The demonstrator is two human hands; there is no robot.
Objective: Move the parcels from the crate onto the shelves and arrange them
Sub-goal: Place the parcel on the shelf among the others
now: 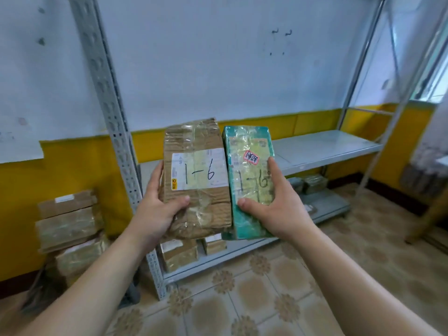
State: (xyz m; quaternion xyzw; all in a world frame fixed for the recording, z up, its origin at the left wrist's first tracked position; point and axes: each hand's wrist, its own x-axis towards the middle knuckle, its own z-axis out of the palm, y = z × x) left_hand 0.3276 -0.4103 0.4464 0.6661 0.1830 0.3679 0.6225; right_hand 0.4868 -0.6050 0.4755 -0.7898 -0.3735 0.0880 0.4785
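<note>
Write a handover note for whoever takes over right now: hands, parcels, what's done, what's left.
Hands: the left hand grips the brown parcel marked 1-6; the right hand grips the green parcel, also marked 1-6. Both are upright, side by side, before the rack.
Done: several boxes sit on the bottom shelf; a stack of parcels stands left of the rack.
Left: shelve these two, probably together; the middle shelf shows bare space. The crate is out of view, so its remaining load cannot be told.

Cardboard parcel [196, 178] left, touching wrapped parcel [249, 183] right, before shelf [327, 146].
</note>
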